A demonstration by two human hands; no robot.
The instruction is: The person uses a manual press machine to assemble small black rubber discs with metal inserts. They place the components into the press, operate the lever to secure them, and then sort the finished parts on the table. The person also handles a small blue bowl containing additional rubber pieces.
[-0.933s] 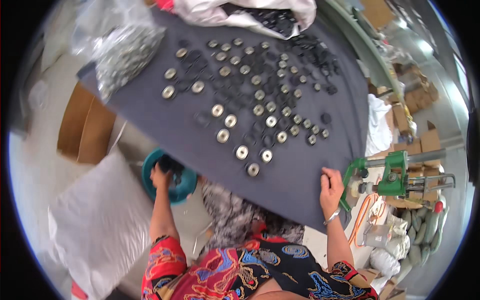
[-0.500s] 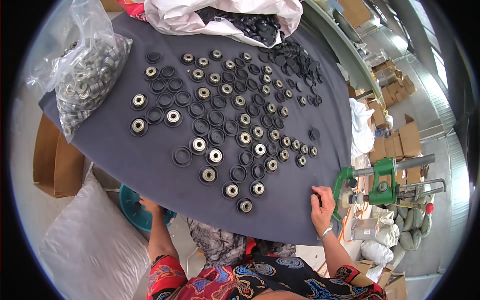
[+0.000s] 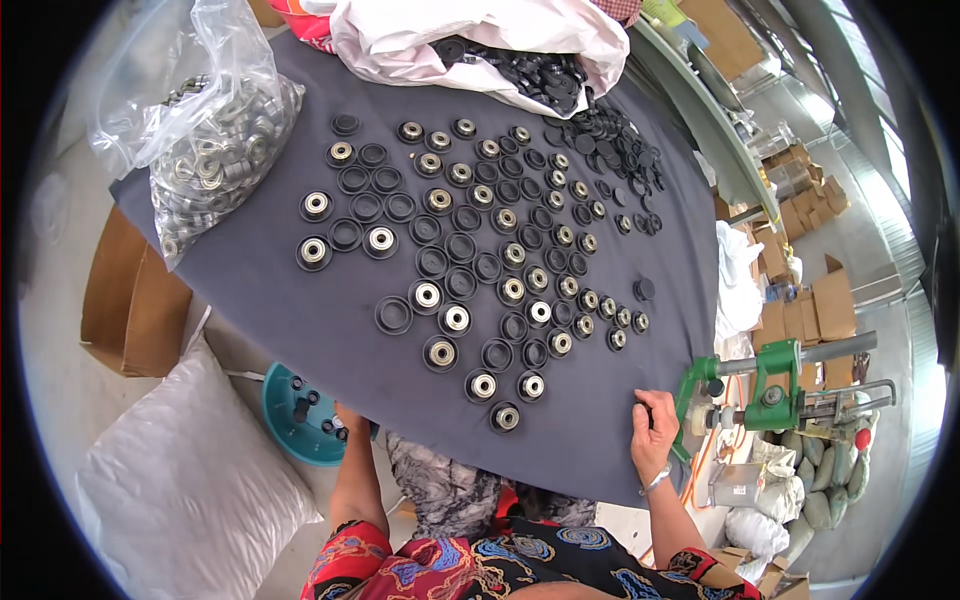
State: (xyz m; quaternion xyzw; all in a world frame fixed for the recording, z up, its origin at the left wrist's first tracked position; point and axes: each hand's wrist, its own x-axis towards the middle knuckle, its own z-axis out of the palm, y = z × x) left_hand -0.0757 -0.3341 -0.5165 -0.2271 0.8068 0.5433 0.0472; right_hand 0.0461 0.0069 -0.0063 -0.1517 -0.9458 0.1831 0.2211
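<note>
My left hand (image 3: pixel 350 417) is low beside the teal basin (image 3: pixel 283 425), its fingers hidden at the table's edge. In the basin lie several small dark round pieces (image 3: pixel 302 408). On the right, my right hand (image 3: pixel 655 430) rests at the table's edge with curled fingers; a dark bit shows at them, too small to name. Across the grey-covered table (image 3: pixel 330 335) spread many black round caps (image 3: pixel 393 315), several with a silver ball bearing (image 3: pixel 441 352) seated inside. A green hand press (image 3: pixel 775 385) stands right beside my right hand.
A clear plastic bag of bearings (image 3: pixel 215 165) sits at the table's far left. At the back, a white sack (image 3: pixel 480 45) spills black caps (image 3: pixel 610 145). A cardboard box (image 3: pixel 135 295) and a stuffed white sack (image 3: pixel 190 460) stand left of the table.
My left hand has shifted right out of the basin toward the table edge, uncovering dark pieces in it. The whole view has shifted slightly. My right hand stays near the press, fingers curled.
</note>
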